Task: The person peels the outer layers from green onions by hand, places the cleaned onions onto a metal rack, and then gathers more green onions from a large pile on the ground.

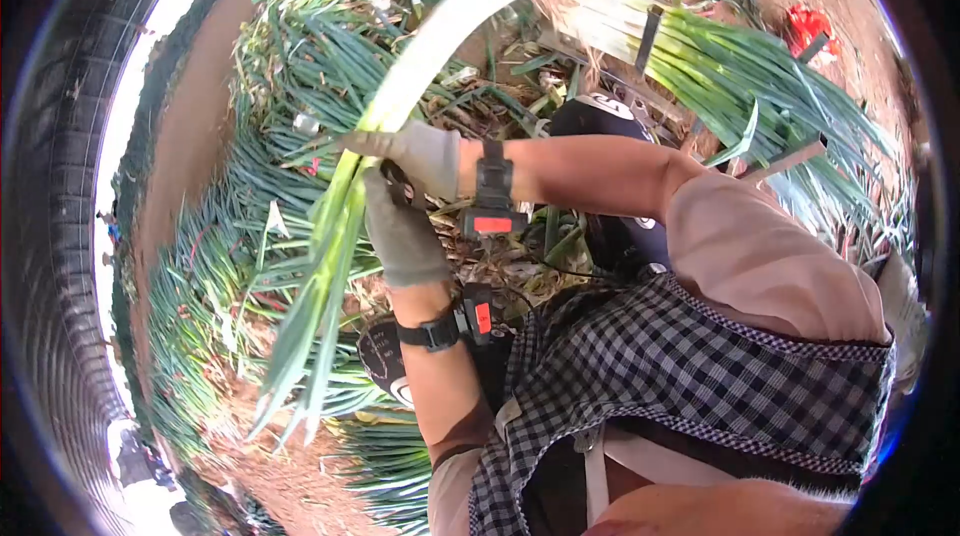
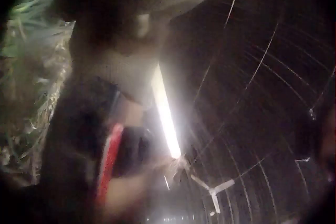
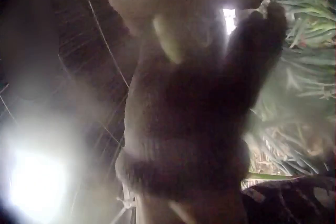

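My gloved right hand [image 1: 425, 156] grips a few long green onions [image 1: 435, 41], its finger lying across them where white turns to green. Just below, my gloved left hand [image 1: 400, 231] holds the same stalks, its fingertips partly hidden behind them. The white ends slant to the upper right, and the green leaves hang toward the lower left. In the left wrist view, a white stalk [image 2: 166, 113] with roots at its tip shows beside the glove. The right wrist view is mostly filled by the dark glove [image 3: 184, 98].
A bundle of green onions [image 1: 760, 76] lies on a low frame with upright posts [image 1: 648, 39] at upper right. Heaps of green onions [image 1: 320, 66] cover the ground at left. A red heap [image 1: 810, 31] sits at far right, and dark sheeting [image 1: 60, 186] curves along the left.
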`<state>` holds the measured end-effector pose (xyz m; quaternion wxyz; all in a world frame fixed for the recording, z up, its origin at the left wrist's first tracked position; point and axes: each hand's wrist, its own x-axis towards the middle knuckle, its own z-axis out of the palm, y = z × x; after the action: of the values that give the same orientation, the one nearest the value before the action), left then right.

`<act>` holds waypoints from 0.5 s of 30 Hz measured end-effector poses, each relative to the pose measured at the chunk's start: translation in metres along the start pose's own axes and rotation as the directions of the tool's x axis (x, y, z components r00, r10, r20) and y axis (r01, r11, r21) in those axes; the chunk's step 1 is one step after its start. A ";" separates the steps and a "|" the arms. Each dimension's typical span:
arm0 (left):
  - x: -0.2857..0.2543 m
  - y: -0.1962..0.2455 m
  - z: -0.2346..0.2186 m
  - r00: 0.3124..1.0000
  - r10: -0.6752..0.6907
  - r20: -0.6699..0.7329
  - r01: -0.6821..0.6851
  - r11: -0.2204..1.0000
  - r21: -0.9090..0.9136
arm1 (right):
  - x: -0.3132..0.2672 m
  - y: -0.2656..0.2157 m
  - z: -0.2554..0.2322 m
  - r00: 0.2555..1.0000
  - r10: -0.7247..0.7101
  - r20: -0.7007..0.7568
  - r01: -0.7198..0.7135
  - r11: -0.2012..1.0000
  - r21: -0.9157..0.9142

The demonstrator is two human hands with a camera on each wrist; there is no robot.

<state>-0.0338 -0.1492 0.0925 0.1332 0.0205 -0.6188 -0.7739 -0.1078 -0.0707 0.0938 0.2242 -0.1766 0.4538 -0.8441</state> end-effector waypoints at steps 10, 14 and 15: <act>0.038 0.113 0.002 0.950 0.292 0.112 -0.308 0.817 0.488 | 0.007 -0.043 -0.013 0.998 -0.066 0.014 0.064 0.870 -0.489; 0.074 0.112 0.014 0.888 0.139 0.438 -0.418 0.644 0.641 | -0.011 -0.042 0.008 0.986 -0.070 0.153 0.147 0.798 -0.585; 0.070 0.112 0.018 0.917 0.122 0.380 -0.347 0.714 0.608 | -0.010 -0.040 0.011 0.982 -0.119 0.150 0.184 0.796 -0.577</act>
<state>-0.0852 -0.1703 0.2139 0.1156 -0.1358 -0.8633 -0.4721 -0.1025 -0.0539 0.1324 0.1141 -0.3176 0.6643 -0.6669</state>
